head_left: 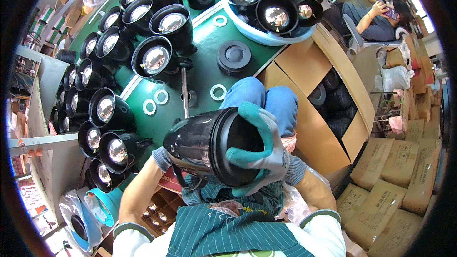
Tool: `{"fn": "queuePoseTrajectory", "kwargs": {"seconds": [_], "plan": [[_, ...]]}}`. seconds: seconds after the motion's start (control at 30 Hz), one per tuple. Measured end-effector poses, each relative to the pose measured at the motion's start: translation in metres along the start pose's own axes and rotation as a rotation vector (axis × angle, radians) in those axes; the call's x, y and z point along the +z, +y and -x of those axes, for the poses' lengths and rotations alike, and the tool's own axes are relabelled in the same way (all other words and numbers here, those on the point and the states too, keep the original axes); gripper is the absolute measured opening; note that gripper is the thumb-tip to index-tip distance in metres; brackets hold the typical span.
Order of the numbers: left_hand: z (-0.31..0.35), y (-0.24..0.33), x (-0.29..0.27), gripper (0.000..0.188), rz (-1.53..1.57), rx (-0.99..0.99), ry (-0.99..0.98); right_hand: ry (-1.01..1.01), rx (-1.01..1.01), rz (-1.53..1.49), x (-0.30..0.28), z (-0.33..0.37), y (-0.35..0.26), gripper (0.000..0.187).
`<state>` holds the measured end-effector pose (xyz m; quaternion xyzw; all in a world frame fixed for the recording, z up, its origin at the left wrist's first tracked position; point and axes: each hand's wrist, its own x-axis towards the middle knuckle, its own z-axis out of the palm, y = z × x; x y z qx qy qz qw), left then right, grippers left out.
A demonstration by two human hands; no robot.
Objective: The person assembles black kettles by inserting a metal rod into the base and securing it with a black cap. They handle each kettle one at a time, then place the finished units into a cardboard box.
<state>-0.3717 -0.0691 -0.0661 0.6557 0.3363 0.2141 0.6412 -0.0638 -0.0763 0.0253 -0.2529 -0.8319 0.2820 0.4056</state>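
A glossy black vacuum jug (193,143) lies tilted sideways above my lap, its wide end toward the right. My right hand (264,150), in a grey and teal glove, spreads around the black round cap (243,147) on that end, thumb and fingers gripping its rim. The left forearm reaches up to the jug's other side. Only the grey cuff of my left hand (162,158) shows there; the fingers are hidden behind the jug. A black loop handle (190,183) hangs below the body. Just beyond the jug, a slim metal rod (185,88) with a dark top rises.
Black jugs with mirror-like liners (155,60) crowd the green table (204,78) at left. White rings (218,92) and stacked black discs (233,56) lie on it. A blue basin (257,35) holds more jugs. An open carton (304,135) stands right; a seated person (373,24) sits beyond.
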Motion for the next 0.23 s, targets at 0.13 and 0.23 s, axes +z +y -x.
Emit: {"fn": "queuePoseTrajectory", "kwargs": {"seconds": [0.13, 0.23], "plan": [[-0.014, 0.015, 0.008, 0.074, -0.131, 0.02, -0.082, 0.054, -0.051, 0.012, -0.005, 0.021, -0.001, 0.092], [-0.026, 0.026, 0.009, 0.103, -0.704, 0.269, -0.17, 0.204, 0.118, -0.12, -0.014, 0.033, -0.002, 0.102]]}}
